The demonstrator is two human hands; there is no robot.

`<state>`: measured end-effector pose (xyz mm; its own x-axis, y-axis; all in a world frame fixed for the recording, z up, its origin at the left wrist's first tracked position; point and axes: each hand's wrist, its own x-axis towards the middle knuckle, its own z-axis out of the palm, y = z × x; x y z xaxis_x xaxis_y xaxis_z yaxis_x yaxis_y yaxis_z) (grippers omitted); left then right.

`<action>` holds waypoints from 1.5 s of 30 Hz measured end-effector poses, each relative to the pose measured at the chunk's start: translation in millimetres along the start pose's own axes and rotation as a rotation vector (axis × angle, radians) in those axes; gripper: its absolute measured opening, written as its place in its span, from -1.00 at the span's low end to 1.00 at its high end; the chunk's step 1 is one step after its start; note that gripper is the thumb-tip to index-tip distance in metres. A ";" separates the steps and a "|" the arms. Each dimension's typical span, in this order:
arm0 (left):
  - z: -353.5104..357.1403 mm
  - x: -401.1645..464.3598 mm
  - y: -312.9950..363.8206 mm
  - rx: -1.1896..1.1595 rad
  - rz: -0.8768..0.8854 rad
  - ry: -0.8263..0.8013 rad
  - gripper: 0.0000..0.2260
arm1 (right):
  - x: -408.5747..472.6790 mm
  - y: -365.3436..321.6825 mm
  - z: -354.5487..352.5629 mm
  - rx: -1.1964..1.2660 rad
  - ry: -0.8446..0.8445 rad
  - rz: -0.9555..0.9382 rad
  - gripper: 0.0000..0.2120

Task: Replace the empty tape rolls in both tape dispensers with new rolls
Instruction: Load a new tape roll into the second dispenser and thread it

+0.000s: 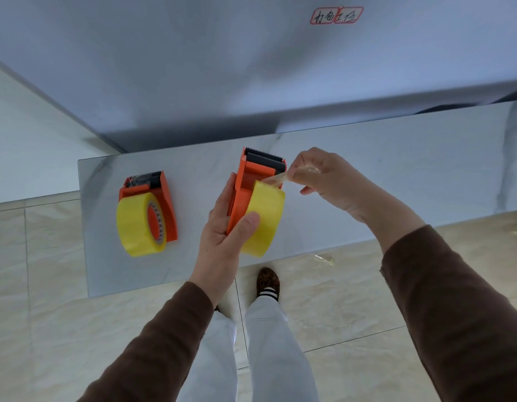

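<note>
Two orange tape dispensers sit over a narrow grey shelf (pixel 396 169). The left dispenser (pixel 164 198) lies on the shelf with a full yellow tape roll (pixel 135 224) mounted in it. My left hand (pixel 225 236) grips the second orange dispenser (pixel 245 181), thumb pressed on its yellow roll (pixel 266 219). My right hand (pixel 324 178) pinches the clear free end of the tape (pixel 276 179), drawn off that roll just below the black toothed blade.
The shelf's front edge runs close to my legs and shoe (pixel 268 281) on a beige tiled floor. A crumpled scrap of clear tape (pixel 324 260) lies on the floor. A pale wall with a red-framed label (pixel 337 15) rises behind the shelf.
</note>
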<state>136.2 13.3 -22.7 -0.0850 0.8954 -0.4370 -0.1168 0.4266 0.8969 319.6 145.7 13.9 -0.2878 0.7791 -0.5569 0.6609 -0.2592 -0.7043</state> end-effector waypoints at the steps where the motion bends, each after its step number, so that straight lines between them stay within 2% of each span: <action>1: 0.4 0.5 0.0 0.011 0.006 0.004 -0.23 | 0.8 0.5 2.0 -0.008 0.027 0.006 -0.86; 4: 2.9 1.1 -0.3 0.054 0.019 -0.009 -0.23 | 6.1 -2.3 8.8 -0.095 0.152 -0.020 -0.78; 7: 3.5 1.1 0.2 0.113 0.039 -0.012 -0.24 | 8.9 -5.2 14.6 -0.248 0.245 -0.132 -0.79; 11: 0.3 3.2 2.2 0.118 0.057 -0.008 -0.25 | 6.8 -2.8 16.6 -0.220 0.337 -0.279 -0.84; 14: -1.5 2.8 5.0 0.109 0.049 -0.013 -0.22 | 9.2 -2.4 12.7 -0.075 0.293 -0.233 -0.79; 16: -3.2 2.2 6.4 0.094 0.045 -0.015 -0.14 | 13.9 -3.3 13.8 -0.029 0.249 -0.215 -0.77; 21: -2.9 5.7 9.0 0.144 0.026 -0.127 0.08 | 29.0 -7.3 15.9 -0.197 0.427 -0.270 -0.80; 27: -5.9 9.6 6.1 0.132 -0.010 -0.156 -0.09 | 43.7 -7.5 13.9 -0.251 0.440 -0.244 -0.78; 31: -13.3 13.7 8.4 0.140 -0.030 -0.163 -0.06 | 49.7 -10.2 16.8 -0.273 0.444 -0.240 -0.84; 34: -17.1 11.2 8.8 0.166 -0.027 -0.185 0.03 | 57.3 -10.5 13.2 -0.192 0.475 -0.211 -0.87; 38: -17.0 7.8 6.0 0.140 -0.031 -0.184 0.11 | 67.1 -12.6 11.3 -0.148 0.393 -0.173 -0.91; 41: -18.5 9.0 7.1 0.126 -0.023 -0.199 0.16 | 73.5 -13.0 9.7 0.016 0.387 -0.081 -0.85; 45: -17.2 9.5 11.0 0.095 -0.006 -0.147 0.12 | 84.3 -15.2 7.7 0.238 0.362 0.042 -0.80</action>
<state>117.0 24.3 -18.2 0.0614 0.8989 -0.4338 -0.0227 0.4358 0.8998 280.0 210.9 -25.7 0.0253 0.9041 -0.4265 0.4760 -0.3861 -0.7902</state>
